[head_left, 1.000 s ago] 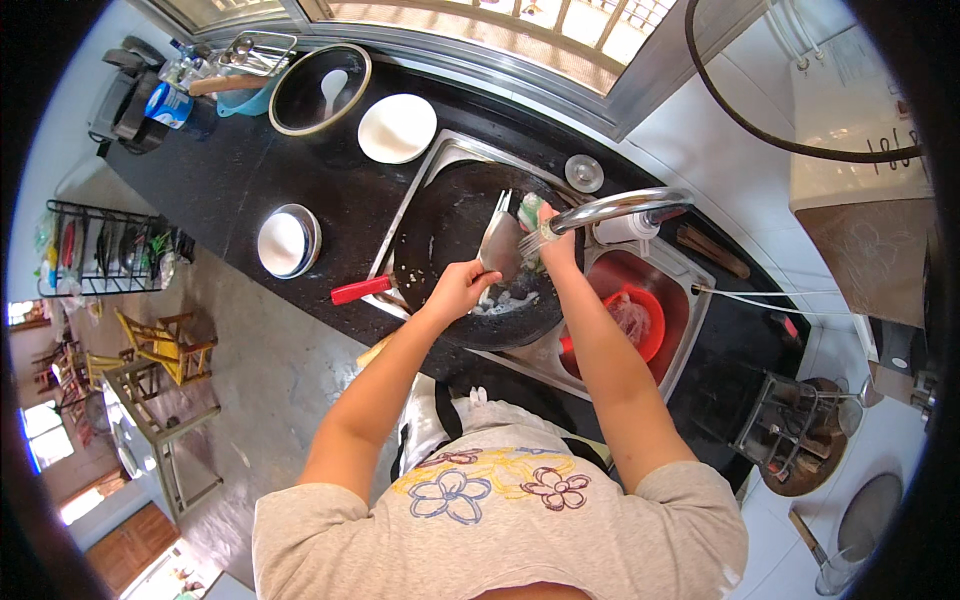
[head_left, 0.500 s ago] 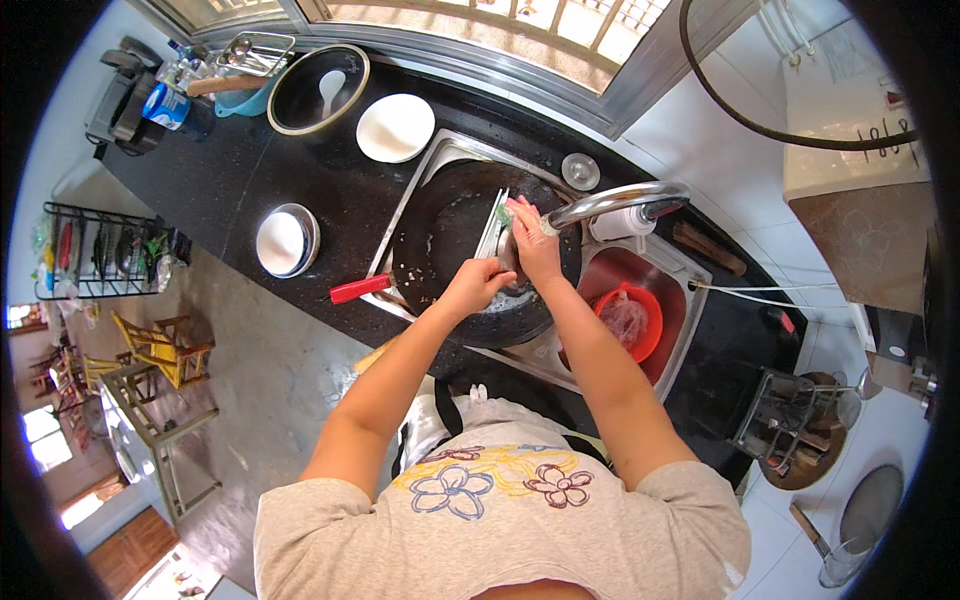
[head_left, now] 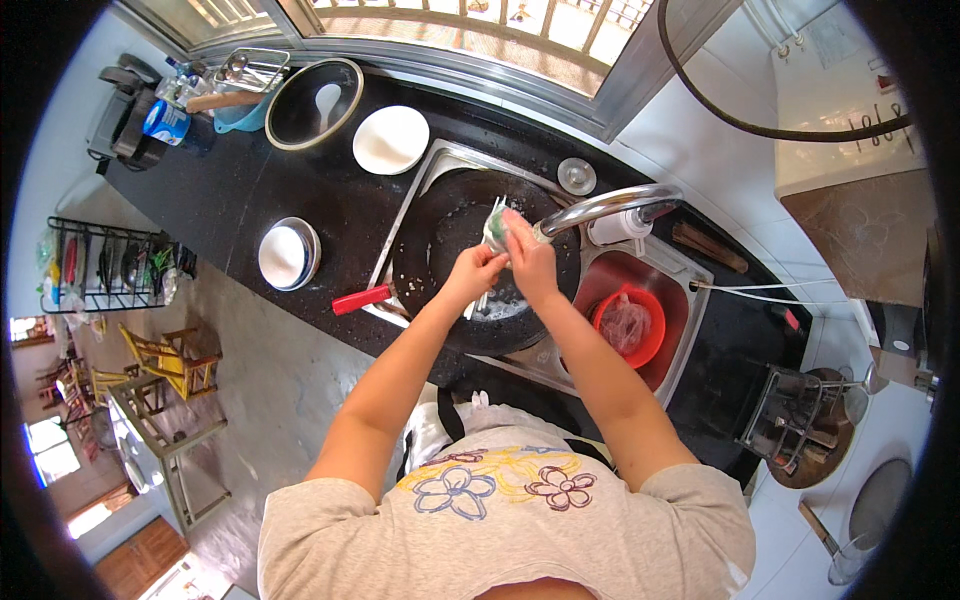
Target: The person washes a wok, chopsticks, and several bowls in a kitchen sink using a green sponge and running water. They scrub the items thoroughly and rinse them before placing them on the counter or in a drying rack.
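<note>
Over a large dark wok (head_left: 425, 205) in the steel sink (head_left: 436, 158), both my hands meet around a bundle of pale chopsticks (head_left: 476, 306). My left hand (head_left: 474, 274) is closed on the bundle near its middle. Just above it, my right hand (head_left: 530, 262) presses a green and white cloth (head_left: 494, 232) around the upper part of the chopsticks. Its fingers partly hide the cloth. Foam and wet food bits lie in the wok, and its red handle (head_left: 361, 299) points left over the counter.
The curved tap (head_left: 610, 203) hangs close to my right hand. A red basin (head_left: 655, 335) holding crumpled translucent plastic fills part of the right sink bowl. A white bowl (head_left: 391, 140), stacked bowls (head_left: 283, 255) and a dark round lid (head_left: 292, 105) stand on the black counter (head_left: 225, 190).
The chopsticks have tilted and their lower ends now show below my left hand. My right hand has moved slightly down and left, and the cloth now wraps the upper ends.
</note>
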`<state>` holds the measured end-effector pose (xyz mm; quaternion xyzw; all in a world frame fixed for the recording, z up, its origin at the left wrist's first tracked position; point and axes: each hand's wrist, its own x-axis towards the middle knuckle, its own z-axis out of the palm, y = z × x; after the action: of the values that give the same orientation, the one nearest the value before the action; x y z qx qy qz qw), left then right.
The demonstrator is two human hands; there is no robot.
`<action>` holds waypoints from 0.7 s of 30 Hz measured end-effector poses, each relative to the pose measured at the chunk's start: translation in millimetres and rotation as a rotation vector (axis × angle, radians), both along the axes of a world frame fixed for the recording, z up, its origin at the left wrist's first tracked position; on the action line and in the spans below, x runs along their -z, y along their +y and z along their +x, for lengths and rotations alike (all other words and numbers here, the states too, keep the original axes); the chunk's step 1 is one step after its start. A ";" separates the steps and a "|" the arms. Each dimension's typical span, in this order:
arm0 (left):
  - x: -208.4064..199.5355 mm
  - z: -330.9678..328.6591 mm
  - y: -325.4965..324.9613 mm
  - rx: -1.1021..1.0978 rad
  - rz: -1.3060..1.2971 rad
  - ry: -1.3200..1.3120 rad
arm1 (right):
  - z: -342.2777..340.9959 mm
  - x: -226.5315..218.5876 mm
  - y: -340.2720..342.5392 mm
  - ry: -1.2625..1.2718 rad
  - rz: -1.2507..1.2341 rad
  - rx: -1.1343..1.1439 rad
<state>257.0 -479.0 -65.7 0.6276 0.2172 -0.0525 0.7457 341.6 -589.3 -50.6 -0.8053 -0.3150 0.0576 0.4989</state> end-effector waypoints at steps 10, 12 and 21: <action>-15.2 9.5 6.2 0.041 -0.186 -0.016 | 31.5 27.1 -15.3 0.120 0.065 0.196; -18.5 17.8 8.7 0.094 -0.151 -0.022 | 50.6 39.7 -22.4 0.221 -0.019 0.278; -65.9 61.7 0.8 0.344 -0.151 0.002 | 73.9 -26.5 -70.8 0.731 0.190 0.380</action>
<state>318.7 -478.3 0.2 0.5976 0.1030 -0.1960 0.7706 415.5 -660.2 -24.1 -0.7262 0.0329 0.2174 0.6514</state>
